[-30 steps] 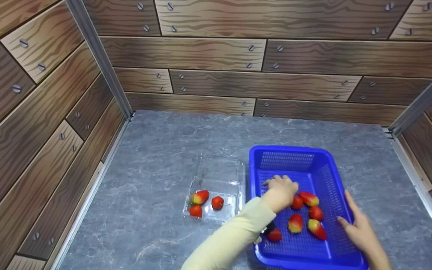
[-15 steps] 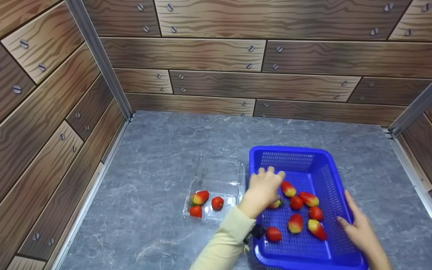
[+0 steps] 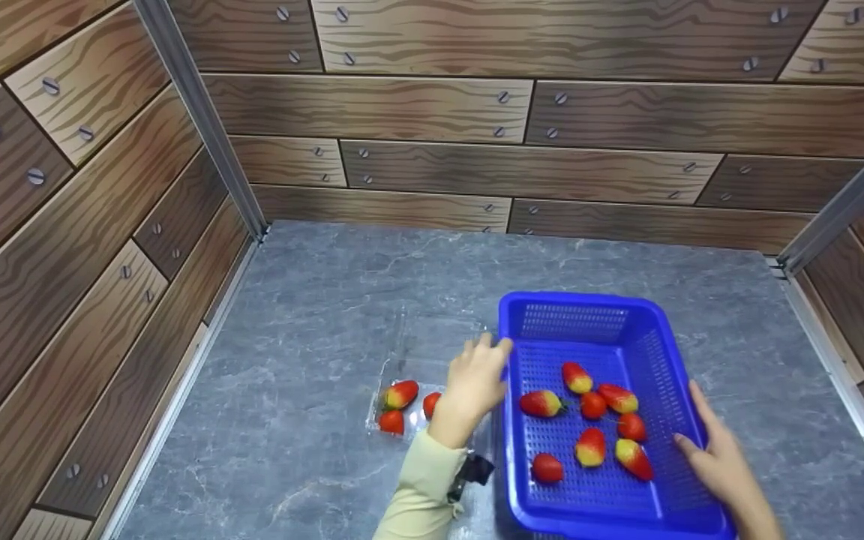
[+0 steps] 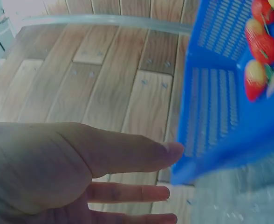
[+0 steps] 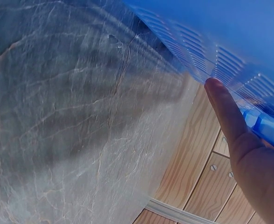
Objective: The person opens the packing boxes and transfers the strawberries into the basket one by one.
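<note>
My left hand (image 3: 469, 386) is over the clear plastic clamshell box (image 3: 376, 420), just left of the blue basket (image 3: 507, 450). In the left wrist view, the thumb and fingers of the left hand (image 4: 81, 163) are stretched out with nothing between them, beside the basket wall (image 4: 211, 107). My right hand (image 3: 721, 454) grips the basket's right rim, thumb over the edge, fingers outside. Several red-and-yellow strawberries (image 3: 541, 403) and small round red fruits (image 3: 593, 406) lie in the basket. The box contains a strawberry (image 3: 401, 394) and two round red fruits (image 3: 391, 422), one partly hidden by the left hand.
A grey marbled tabletop (image 3: 312, 322) lies beneath everything. Wood-patterned panels (image 3: 417, 112) enclose it at the back and both sides, with metal strips (image 3: 207, 127) at the corners. The clamshell's transparent lid (image 3: 432, 337) is folded back behind it.
My left hand has come out of the basket, moving left over its rim to the box. Strawberries it had covered now show in the basket. My right hand stays on the rim.
</note>
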The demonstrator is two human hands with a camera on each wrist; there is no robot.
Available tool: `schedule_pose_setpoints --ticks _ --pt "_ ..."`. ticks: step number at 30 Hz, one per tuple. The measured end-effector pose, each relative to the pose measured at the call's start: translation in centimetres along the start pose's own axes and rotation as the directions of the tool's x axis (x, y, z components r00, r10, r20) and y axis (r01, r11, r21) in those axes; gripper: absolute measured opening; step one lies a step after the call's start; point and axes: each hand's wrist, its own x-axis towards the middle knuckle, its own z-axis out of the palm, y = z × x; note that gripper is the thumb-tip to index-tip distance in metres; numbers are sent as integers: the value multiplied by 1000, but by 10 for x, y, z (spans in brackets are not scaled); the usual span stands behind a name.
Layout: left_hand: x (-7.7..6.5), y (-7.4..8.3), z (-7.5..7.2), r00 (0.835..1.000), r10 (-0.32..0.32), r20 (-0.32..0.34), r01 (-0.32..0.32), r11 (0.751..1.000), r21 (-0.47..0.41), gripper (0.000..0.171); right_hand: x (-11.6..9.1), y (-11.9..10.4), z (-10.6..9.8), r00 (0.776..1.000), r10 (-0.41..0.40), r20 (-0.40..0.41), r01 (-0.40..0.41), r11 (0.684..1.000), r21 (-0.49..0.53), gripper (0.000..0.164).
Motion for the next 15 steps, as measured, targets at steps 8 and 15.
schedule_pose_setpoints --ticks 8,15 --pt "-15 -37 30 984 -176 -23 176 984 -6 51 2 0 1 1000 -12 -21 11 999 -31 85" --pt "-27 -59 54 963 -269 -20 269 963 -10 57 0 2 1 999 -23 -33 22 999 -27 85"
